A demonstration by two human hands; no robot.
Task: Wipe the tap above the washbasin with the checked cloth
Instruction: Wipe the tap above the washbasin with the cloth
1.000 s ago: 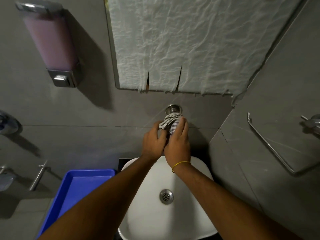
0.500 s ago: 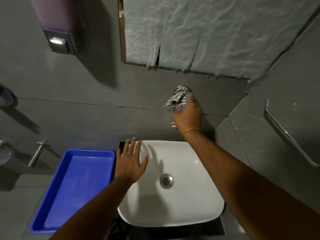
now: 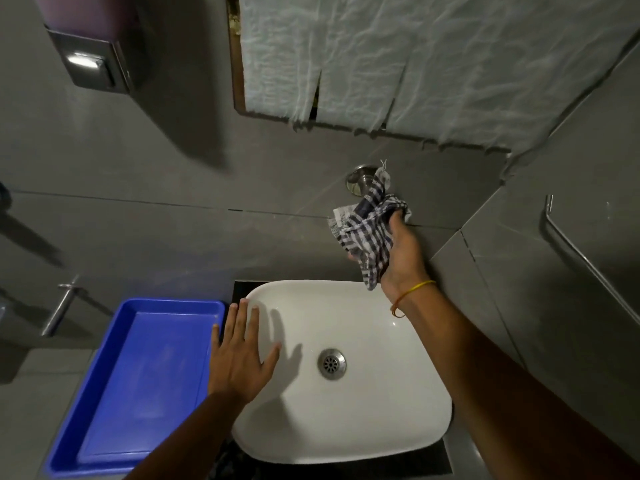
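Observation:
The steel tap (image 3: 360,180) juts from the grey wall above the white washbasin (image 3: 398,403); only its round wall flange and a short stub show. The blue-and-white checked cloth (image 3: 369,233) is wrapped over the rest of the tap and hangs down below it. My right hand (image 3: 403,251), a yellow band on its wrist, grips the cloth from the right side. My left hand (image 3: 242,355) lies flat with fingers spread on the basin's left rim, holding nothing.
A blue plastic tray (image 3: 138,386) sits left of the basin. A soap dispenser (image 3: 90,60) hangs on the wall top left. A mirror covered with crumpled white paper (image 3: 433,64) is above the tap. A steel towel rail (image 3: 588,258) is on the right wall.
My left hand let go of the cloth and dropped to the basin's left rim. My right hand slid down the tap with the cloth, uncovering the flange.

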